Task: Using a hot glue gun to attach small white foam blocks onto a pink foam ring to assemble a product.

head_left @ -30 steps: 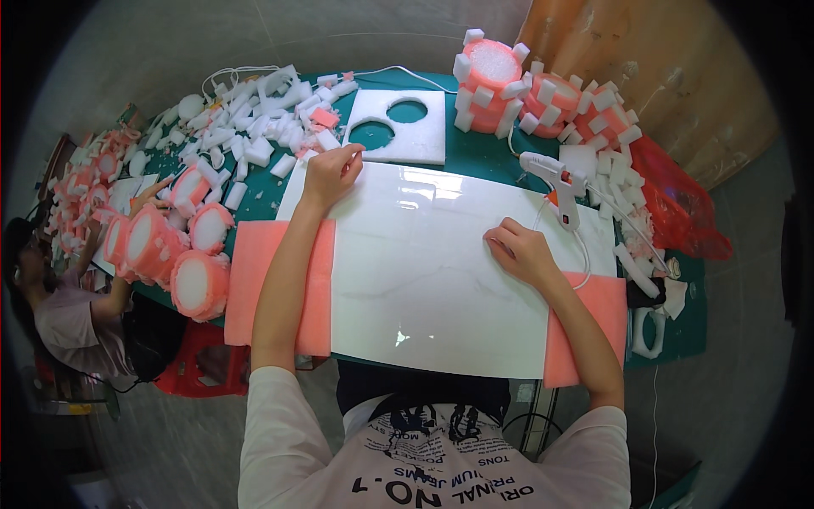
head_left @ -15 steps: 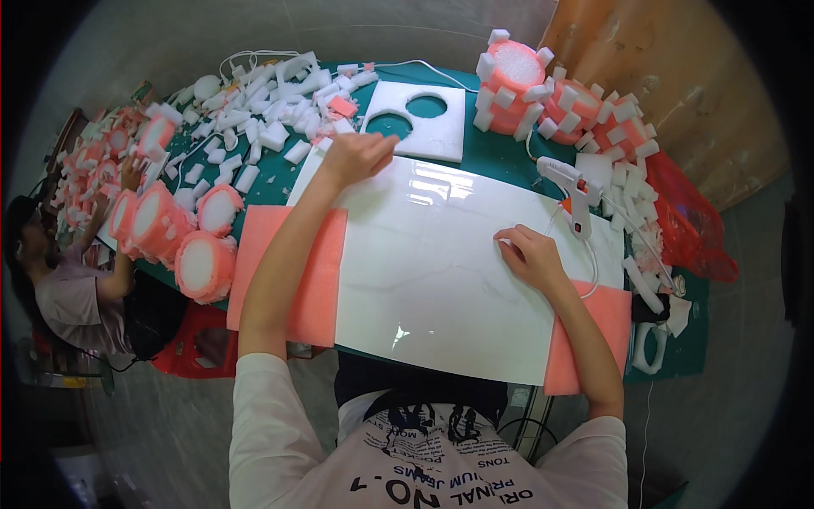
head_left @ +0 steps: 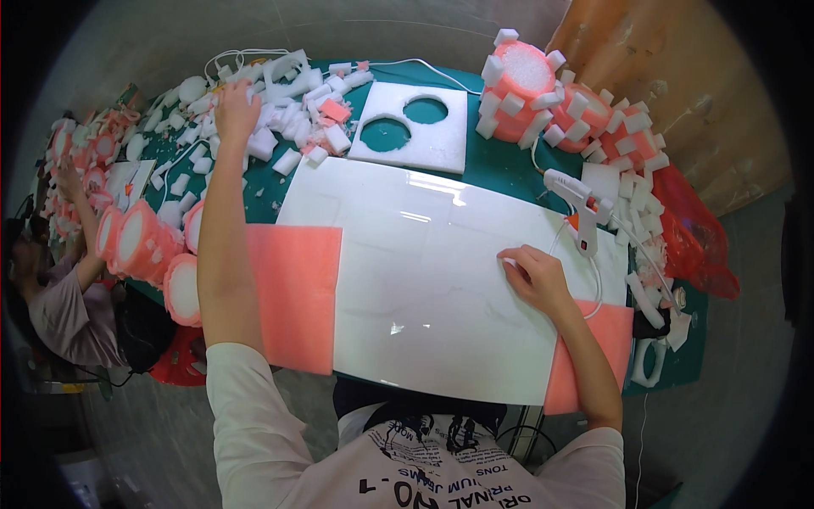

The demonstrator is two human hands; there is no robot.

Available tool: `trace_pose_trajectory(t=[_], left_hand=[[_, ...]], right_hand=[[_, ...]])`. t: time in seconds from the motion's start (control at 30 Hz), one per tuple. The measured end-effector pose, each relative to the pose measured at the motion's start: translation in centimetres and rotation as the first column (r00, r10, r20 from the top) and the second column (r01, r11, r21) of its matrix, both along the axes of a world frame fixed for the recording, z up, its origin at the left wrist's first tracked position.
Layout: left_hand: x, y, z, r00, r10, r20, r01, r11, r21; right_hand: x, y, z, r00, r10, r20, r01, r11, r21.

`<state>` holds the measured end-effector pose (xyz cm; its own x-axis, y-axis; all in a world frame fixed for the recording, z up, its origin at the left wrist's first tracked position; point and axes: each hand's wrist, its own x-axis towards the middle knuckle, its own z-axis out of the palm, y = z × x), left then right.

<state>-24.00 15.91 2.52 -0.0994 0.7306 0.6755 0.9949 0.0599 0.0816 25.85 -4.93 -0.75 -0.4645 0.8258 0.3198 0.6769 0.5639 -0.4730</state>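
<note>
My left hand (head_left: 236, 112) reaches into a heap of white foam pieces (head_left: 292, 119) at the far left, its fingers apart and touching pieces; no firm hold shows. Above the right part of a glossy white board (head_left: 424, 288), my right hand (head_left: 536, 276) is curled, with nothing visible in its fingers. Pink foam sheets (head_left: 297, 297) stick out from the board's left and right sides. To the right of my right hand, a white hot glue gun (head_left: 577, 208) lies on the board's far right part, its cord trailing beside it.
A white foam slab with two round holes (head_left: 441, 140) lies behind the board. Pink foam cylinders studded with white blocks (head_left: 517, 93) stand far right, beside a red plastic bag (head_left: 691, 229). More pink cylinders (head_left: 140, 242) stand left, near another person (head_left: 72, 305) working.
My left hand has moved from the board's far left edge outward left into the foam heap. My right hand stays nearly in place. The view has shifted slightly.
</note>
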Motion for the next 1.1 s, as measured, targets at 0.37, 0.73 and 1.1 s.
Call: trace_pose_trajectory(t=[0.37, 0.73, 1.1], left_hand=[[-6.0, 6.9, -2.5, 0.961, 0.274, 0.039, -0.255, 0.931, -0.263], [-5.4, 12.9, -1.0, 0.935, 0.327, -0.138, -0.353, 0.817, -0.456], [-9.4, 17.4, -2.0, 0.966, 0.143, -0.217, -0.24, 0.81, -0.534]], right_hand=[[-0.1, 0.4, 0.2, 1.0, -0.026, -0.002, 0.026, 0.997, -0.075], [-0.2, 0.8, 0.0, 0.998, -0.065, 0.014, 0.066, 0.992, -0.111], [-0.2, 1.3, -0.3, 0.999, -0.048, 0.012, 0.049, 0.994, -0.094]])
